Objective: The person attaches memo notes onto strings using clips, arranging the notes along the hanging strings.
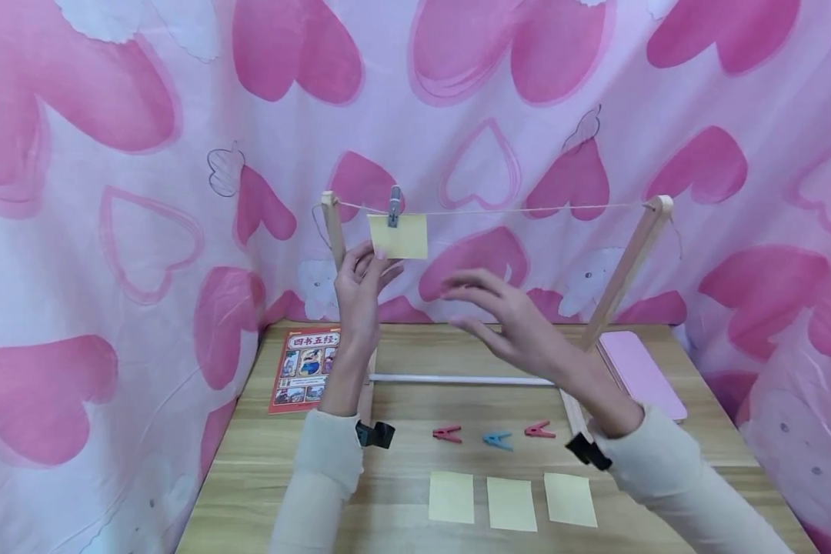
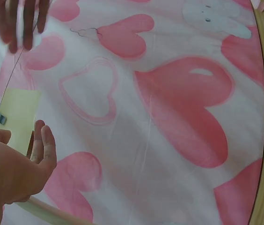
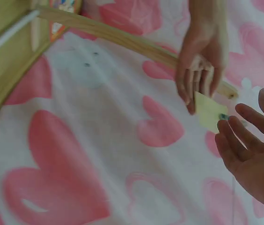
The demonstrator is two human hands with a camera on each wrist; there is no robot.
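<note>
A yellow sticky note (image 1: pixel 410 237) hangs from a string (image 1: pixel 498 211), held at its top edge by a grey clothespin (image 1: pixel 394 208). With thumb in front and fingers behind, my left hand (image 1: pixel 362 296) pinches the note's lower left corner. My right hand (image 1: pixel 508 319) is in the air to the right of the note, its fingers relaxed and apart from everything. In the right wrist view, the right hand (image 3: pixel 258 145) appears with spread fingers, partly overlapping the view of the note (image 3: pixel 209 111).
The string runs between two wooden posts (image 1: pixel 626 269), joined low by a white rod (image 1: pixel 464 379). Red clothespins (image 1: pixel 447 435) and a blue clothespin (image 1: pixel 498 440) lie before three sticky notes (image 1: pixel 452 498). A red book (image 1: pixel 298 369) lies left, a pink case (image 1: pixel 640 373) right.
</note>
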